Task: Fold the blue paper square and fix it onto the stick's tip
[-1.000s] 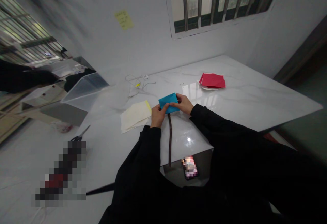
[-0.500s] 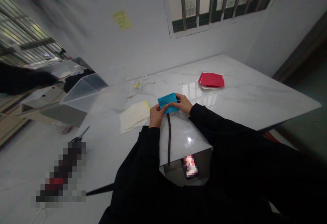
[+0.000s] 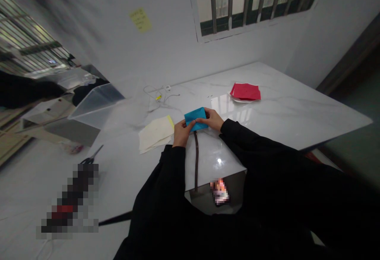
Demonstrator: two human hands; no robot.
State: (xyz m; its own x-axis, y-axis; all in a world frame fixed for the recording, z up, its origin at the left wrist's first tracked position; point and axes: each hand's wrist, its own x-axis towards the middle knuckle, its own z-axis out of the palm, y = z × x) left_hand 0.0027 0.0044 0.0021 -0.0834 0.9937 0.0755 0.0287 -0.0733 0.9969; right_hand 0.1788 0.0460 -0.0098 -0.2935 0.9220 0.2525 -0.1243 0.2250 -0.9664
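left hand (image 3: 183, 134) + right hand (image 3: 211, 119) | folded blue paper rectangle (image 3: 195, 118) | glossy marble table (image 3: 282, 113)

A small blue folded paper rectangle (image 3: 195, 118) is held by the left hand (image 3: 183, 133) and the right hand (image 3: 211, 119) on a white marble worktop (image 3: 285, 121). A narrow dark brown strap (image 3: 196, 161) is lying just below it, and a stack of cream paper sheets (image 3: 154, 135) is placed beside the left hand.
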